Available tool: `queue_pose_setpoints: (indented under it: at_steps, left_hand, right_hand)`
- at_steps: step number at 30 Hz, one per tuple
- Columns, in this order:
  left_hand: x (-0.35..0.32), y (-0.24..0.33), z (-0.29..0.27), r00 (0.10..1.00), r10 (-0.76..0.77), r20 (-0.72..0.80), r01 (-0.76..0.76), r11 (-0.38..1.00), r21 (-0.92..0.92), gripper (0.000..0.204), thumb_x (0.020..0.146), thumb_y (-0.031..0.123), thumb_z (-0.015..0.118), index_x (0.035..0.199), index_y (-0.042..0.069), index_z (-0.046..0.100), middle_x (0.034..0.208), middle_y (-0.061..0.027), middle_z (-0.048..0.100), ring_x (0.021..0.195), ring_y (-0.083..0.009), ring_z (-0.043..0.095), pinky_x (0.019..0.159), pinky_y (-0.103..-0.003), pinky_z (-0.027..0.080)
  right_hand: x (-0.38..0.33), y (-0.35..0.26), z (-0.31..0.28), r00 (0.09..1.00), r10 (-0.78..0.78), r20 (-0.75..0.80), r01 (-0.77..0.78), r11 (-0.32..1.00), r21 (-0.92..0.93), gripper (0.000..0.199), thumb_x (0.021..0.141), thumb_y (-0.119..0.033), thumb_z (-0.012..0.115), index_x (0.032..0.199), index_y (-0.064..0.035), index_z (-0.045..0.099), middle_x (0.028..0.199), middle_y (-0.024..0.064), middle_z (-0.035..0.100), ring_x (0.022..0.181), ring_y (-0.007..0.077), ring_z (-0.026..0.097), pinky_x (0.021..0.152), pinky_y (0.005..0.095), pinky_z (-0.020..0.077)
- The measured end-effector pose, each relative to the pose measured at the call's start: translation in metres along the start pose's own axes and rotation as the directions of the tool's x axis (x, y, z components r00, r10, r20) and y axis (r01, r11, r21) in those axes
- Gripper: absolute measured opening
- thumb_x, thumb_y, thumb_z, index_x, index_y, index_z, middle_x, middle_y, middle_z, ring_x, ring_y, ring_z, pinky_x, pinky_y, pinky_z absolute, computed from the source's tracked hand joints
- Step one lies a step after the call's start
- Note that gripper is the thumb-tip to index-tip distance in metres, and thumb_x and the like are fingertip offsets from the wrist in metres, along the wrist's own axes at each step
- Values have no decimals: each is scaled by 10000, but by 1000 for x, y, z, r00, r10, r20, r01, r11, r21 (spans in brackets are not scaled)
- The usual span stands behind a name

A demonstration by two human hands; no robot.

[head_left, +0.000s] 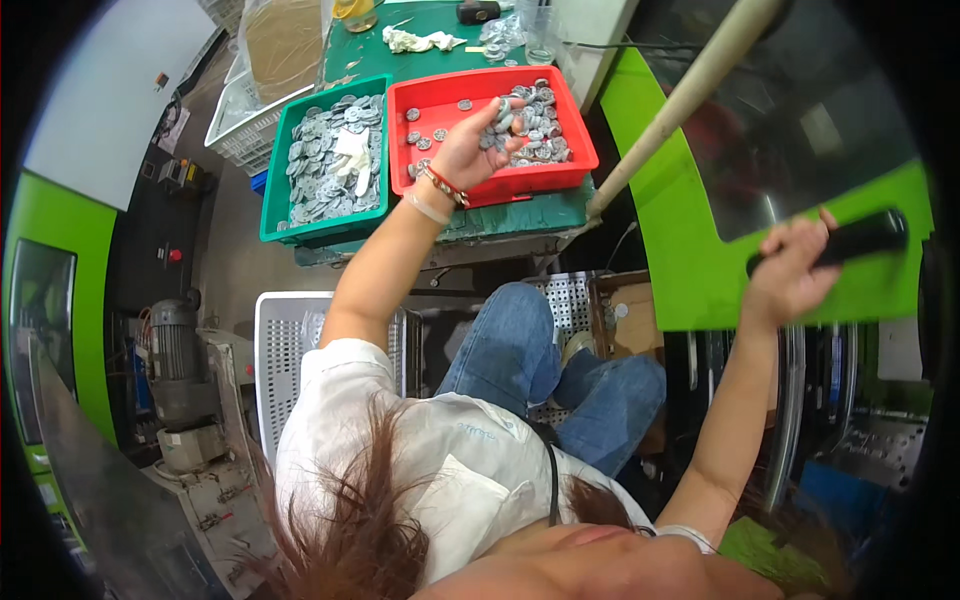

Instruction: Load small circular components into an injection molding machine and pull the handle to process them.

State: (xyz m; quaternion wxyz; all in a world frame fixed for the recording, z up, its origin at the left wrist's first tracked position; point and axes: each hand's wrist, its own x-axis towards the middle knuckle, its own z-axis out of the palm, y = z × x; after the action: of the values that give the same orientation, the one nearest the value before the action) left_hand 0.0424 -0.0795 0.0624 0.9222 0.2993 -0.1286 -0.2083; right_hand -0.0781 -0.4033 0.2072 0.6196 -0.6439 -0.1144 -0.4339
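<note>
One hand (793, 265) around black handle (872, 237)

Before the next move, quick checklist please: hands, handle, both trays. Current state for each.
1. Right hand around the long black handle on the bright green machine panel: ok, fingers wrapped.
2. Left hand away from that panel: ok, it is over the red rectangular plastic tray.
3. Small grey round parts gripped by the left hand: cannot tell, some show at the fingers.
4. Green rectangular plastic tray holding only flat grey discs: not ok, a white glove-like item lies on them.
5. Trays upright, side by side: ok.
6. Machine panel fully closed: cannot tell.
</note>
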Motion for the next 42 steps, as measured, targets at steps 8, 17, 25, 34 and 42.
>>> queue_pose_setpoints:
  at_steps: [8, 17, 25, 34, 42]
  left_hand:
    - [-105, -68, 152, 998, -39, -47, 55, 907, 418, 207, 952, 263, 528, 979, 58, 515, 777, -35, 587, 623, -96, 574, 487, -202, 493]
    - [-178, -139, 251, 971, -167, 170, 21, 771, 636, 230, 894, 204, 638, 1016, 23, 567, 822, -36, 605, 685, -75, 594, 522, -209, 504]
    - [-198, -176, 300, 945, -231, 232, 41, 788, 615, 243, 915, 220, 609, 1060, 27, 585, 746, 1, 597, 600, -47, 562, 517, -186, 471]
    - [-188, -178, 312, 901, -376, 216, 131, 711, 691, 255, 959, 206, 533, 1119, 15, 586, 770, -12, 585, 629, -60, 552, 515, -198, 485]
    - [-152, -202, 314, 847, -495, 193, 283, 728, 624, 259, 957, 244, 529, 1070, 20, 592, 779, -24, 603, 637, -89, 583, 502, -214, 505]
  right_hand:
    - [-47, -23, -11, 911, -385, 148, 391, 692, -607, 395, 914, -156, 583, 1228, 13, 415, 1060, 114, 524, 924, 182, 503, 839, 303, 412]
    - [-173, -117, -99, 841, 200, 503, -217, 976, -25, 265, 916, -184, 600, 1069, 31, 583, 1013, 83, 562, 823, 126, 543, 697, 216, 432]
    - [-201, -158, -149, 855, 425, 298, -500, 829, 250, 288, 921, -207, 600, 1110, 4, 549, 907, 46, 585, 748, 99, 532, 631, 225, 441]
    - [-180, -154, -184, 831, 233, 505, -298, 953, 52, 382, 919, -271, 598, 1176, 11, 575, 1188, 120, 487, 1057, 194, 522, 888, 313, 447]
    - [-146, -139, -211, 852, 101, 513, -42, 991, -125, 364, 843, -235, 684, 1130, -24, 608, 1141, 116, 586, 1035, 233, 552, 857, 321, 450]
